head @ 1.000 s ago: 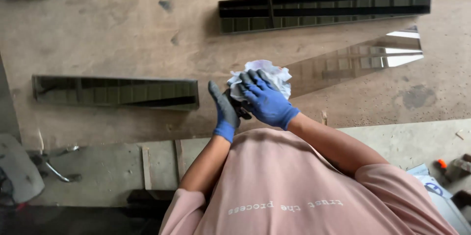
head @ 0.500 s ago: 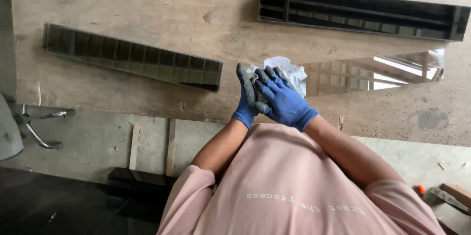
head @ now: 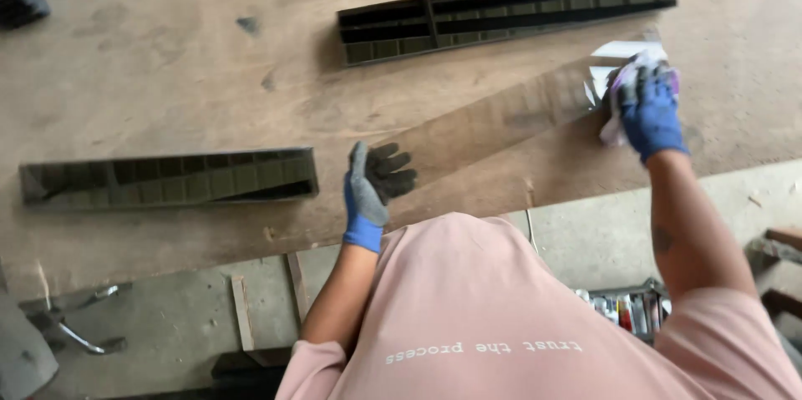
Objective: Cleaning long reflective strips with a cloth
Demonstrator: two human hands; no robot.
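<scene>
Head view: gloved hands spread apart on a long clear glass strip (head: 501,120).
Left hand (head: 373,187) presses its near end flat; right hand (head: 647,108) grips a crumpled white cloth (head: 614,116) at its far end.

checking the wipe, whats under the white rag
The white rag lies on the far end of the shiny strip, pressed by the right hand. The strip's surface beneath it is covered.
</scene>
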